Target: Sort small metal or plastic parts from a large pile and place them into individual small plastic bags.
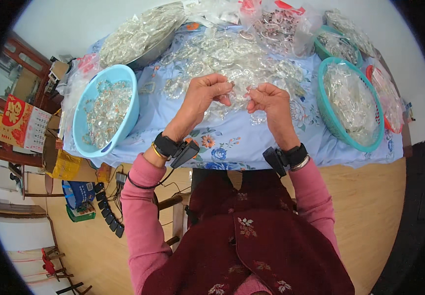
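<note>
Both my hands are raised over the near middle of the table, fingertips pinched and facing each other a short way apart. My left hand (201,97) is closed at the thumb and forefinger on one side of a clear, glinting beaded bracelet (240,92). On its other side my right hand (273,102) pinches it too; the fingers and the shiny background hide part of its outline. Just beyond lies a wide heap of clear bracelets (227,51), many seemingly in thin transparent bags.
A light-blue basin (132,105) of clear and orange-toned beaded pieces stands at left. Teal baskets (323,101) of bagged pieces are at right. A heaped metal bowl (161,49) and a plastic bag of dark beads (278,27) sit behind. A flowered blue cloth (173,147) covers the table.
</note>
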{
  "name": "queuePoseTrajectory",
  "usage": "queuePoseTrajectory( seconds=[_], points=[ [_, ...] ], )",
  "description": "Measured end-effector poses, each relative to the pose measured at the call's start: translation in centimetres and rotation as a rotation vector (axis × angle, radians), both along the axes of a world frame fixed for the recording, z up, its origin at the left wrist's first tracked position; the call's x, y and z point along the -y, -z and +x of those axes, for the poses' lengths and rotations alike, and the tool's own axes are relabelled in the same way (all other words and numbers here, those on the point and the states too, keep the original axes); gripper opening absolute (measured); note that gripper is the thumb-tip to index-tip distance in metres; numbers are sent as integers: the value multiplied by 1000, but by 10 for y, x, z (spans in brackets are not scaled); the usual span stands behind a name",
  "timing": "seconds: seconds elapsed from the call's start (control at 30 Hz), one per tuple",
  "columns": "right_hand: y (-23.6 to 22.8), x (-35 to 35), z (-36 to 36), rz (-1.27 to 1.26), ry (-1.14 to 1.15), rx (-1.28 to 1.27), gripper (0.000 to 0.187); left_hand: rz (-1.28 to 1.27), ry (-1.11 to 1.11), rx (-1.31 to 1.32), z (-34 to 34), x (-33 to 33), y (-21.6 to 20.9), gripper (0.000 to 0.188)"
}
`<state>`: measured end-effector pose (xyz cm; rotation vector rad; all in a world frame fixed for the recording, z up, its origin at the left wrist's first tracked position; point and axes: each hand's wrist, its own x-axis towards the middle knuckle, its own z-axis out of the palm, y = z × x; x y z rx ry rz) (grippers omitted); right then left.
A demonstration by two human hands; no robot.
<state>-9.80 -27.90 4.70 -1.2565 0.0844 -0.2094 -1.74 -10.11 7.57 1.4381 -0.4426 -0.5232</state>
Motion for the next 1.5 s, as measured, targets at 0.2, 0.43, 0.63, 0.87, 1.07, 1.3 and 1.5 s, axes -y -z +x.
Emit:
queuePoseTrajectory(
  seconds=[0.2,0.43,0.63,0.87,1.07,1.3,1.5],
  points=[
    [8,-2,-1,-46,38,-58,19,10,-100,-52,8,3,7,18],
    [28,8,-31,25,50,-200,27,-247,-457,-93,64,-18,-15,12],
    [42,7,-47,-24,20,-240,25,-542,-679,-50,170,-62,-55,6],
    [59,5,-53,-125,53,-180,20,-257,-359,44,149,-59,-33,11],
    [66,2,-56,-164,57,-114,18,90,-405,15,68,-65,41,18],
    [71,2,-56,-166,60,-129,15,190,-467,85,44,-99,75,15],
    [67,1,-54,-191,61,-111,16,225,-540,98,35,-112,74,13]
  ],
)
